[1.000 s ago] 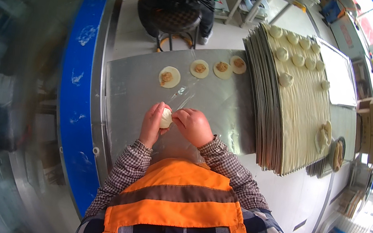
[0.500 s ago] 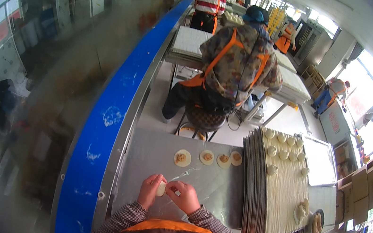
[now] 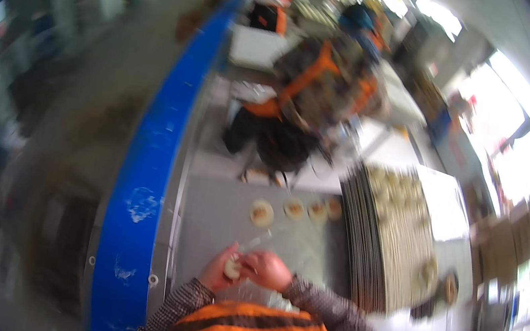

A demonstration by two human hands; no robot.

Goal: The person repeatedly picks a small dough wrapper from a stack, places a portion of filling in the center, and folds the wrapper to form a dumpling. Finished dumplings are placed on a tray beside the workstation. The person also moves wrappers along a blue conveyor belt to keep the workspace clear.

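A small white bun of filled dough point(image 3: 232, 268) sits in my left hand point(image 3: 216, 272), whose fingers curl round it just above the steel table point(image 3: 215, 206). The fingers of my right hand point(image 3: 270, 270) are bent against the bun's right side, pinching its dough; motion blur hides the fingertips. Farther up the table lies a flat dough round with brown filling point(image 3: 262, 213). To its right several more filled rounds, among them this one point(image 3: 293, 208), form a row reaching toward the tray stack.
On my right, a tall stack of trays point(image 3: 368, 248) carries several shaped buns point(image 3: 399, 188) on its cloth-covered top. A blue conveyor belt point(image 3: 144, 203) runs along my left. Ahead, a co-worker in a camouflage jacket point(image 3: 332, 73) sits on a stool. Cardboard boxes point(image 3: 510, 230) stand far right.
The whole view has shifted and blurred. My right hand has closed in over the bun, nearer my left hand. The filled rounds still lie in their row.
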